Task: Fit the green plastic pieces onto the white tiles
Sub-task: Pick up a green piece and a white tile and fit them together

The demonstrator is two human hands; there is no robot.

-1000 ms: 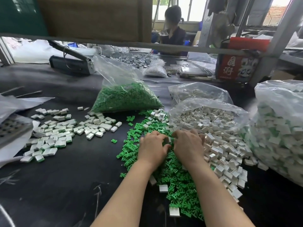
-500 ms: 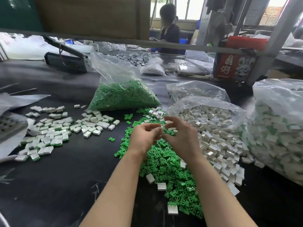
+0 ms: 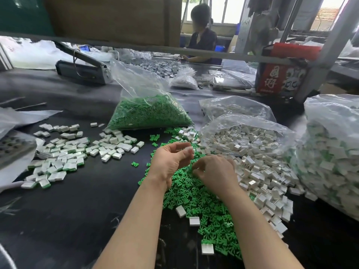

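on the black table [image 3: 68, 210], bag [image 3: 147, 105] of green pieces, left hand [image 3: 171, 162] pinching tile [image 3: 188, 150], right hand [image 3: 215, 171] unclear

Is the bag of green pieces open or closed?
Open: the bag of green pieces gapes at its top, plastic mouth loose and unsealed.

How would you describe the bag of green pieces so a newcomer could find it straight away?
Start from the loose green pieces spread on the black table under the two hands, then look straight beyond them. There slumps a clear plastic bag of green pieces. It is the only bag that is solid green; the bags to its right hold white tiles.
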